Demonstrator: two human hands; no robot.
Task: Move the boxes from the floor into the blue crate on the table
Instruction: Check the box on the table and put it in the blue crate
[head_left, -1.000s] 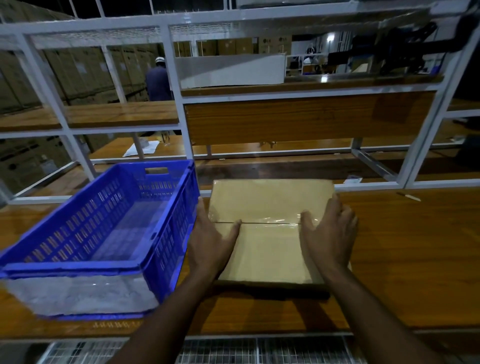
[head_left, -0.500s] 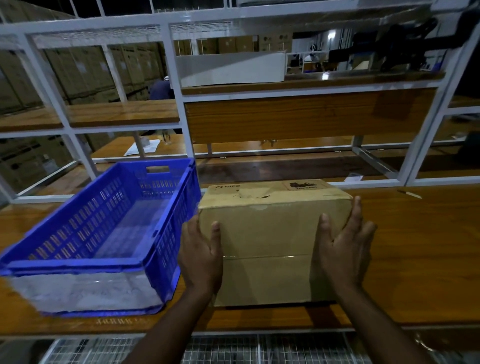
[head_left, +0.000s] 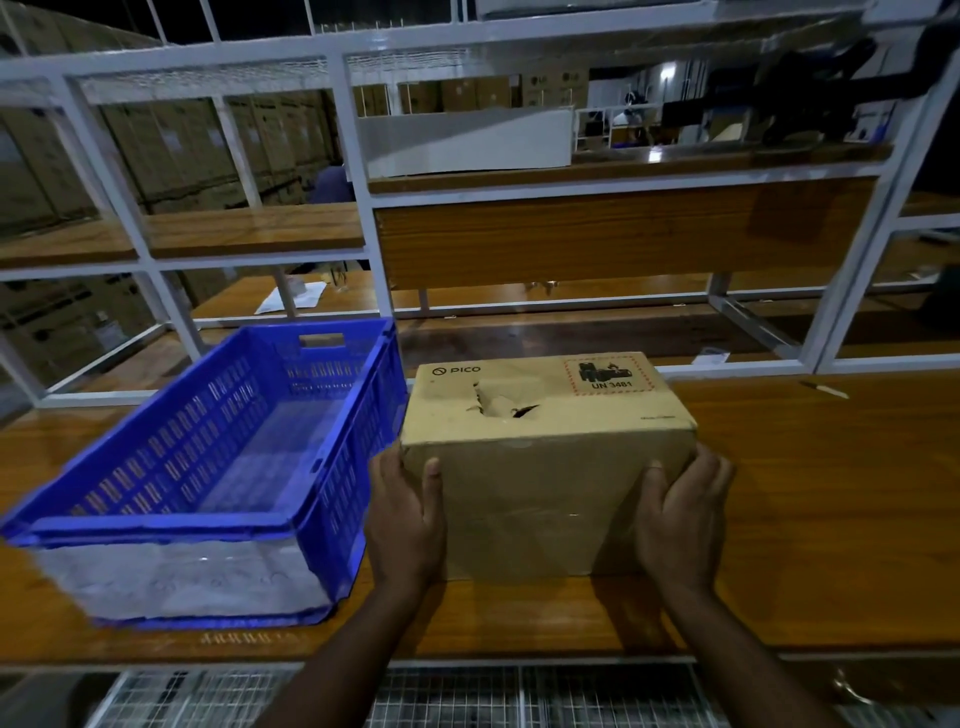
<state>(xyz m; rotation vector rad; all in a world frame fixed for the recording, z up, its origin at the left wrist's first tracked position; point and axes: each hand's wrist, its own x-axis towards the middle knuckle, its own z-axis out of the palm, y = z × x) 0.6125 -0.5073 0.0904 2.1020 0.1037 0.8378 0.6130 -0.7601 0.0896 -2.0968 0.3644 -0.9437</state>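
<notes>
— Where is the cardboard box (head_left: 545, 457) kept?

— It is stood on the tabletop (head_left: 810, 499), just beside the blue crate (head_left: 208, 457). It is held at both sides by the left hand (head_left: 408, 512) and the right hand (head_left: 683, 512).

— Is it hard?

— Probably stiff, but the top is torn. It should be gripped low on the sides.

The crate (head_left: 218, 447) is saturated blue, its side walls perforated with rows of narrow vertical slots, and its near end wall carries a pale grey-white panel. The box (head_left: 540, 457) is plain tan cardboard, printed in black with "PICO" and a circular logo on the top face, plus a red dashed-border label reading "UN 3481". The worktop (head_left: 810, 509) is orange-brown wood grain; the rack frame (head_left: 358, 171) behind it is white.
</notes>
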